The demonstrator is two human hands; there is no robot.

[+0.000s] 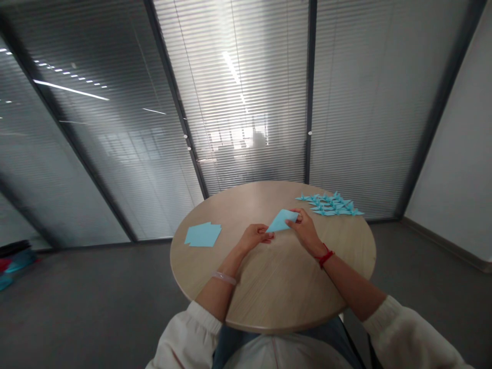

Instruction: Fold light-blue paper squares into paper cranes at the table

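Observation:
Both my hands hold one light blue sheet of paper, folded into a triangle, just above the middle of the round wooden table. My left hand pinches its lower left corner. My right hand pinches its right end. A thin bracelet sits on my left wrist and a red band on my right.
A small stack of flat blue sheets lies on the left part of the table. Several folded blue paper cranes lie in a cluster at the far right. Glass walls with blinds stand behind the table, and grey floor surrounds it.

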